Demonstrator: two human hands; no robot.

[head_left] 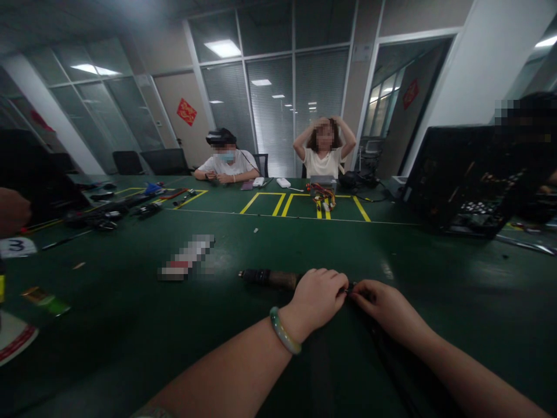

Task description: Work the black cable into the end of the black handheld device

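An electric screwdriver [282, 280] with a black nose and a brownish body lies across the green table, its narrow metal tip pointing left. My left hand [319, 297], with a bangle [282, 332] on the wrist, is closed over the tool's right end. Just to its right, my right hand [385, 305] pinches a small piece at that end; the fingertips hide most of it. From below the right hand a dark cord [387, 354] runs down toward the near edge. Both hands almost touch each other.
A pixelated flat pack [187, 258] lies left of the screwdriver. Far left are a green packet [47, 302] and another person's hand [13, 212]. A black computer case [461, 180] stands at right. Wires [322, 194] lie across the table, where two people sit.
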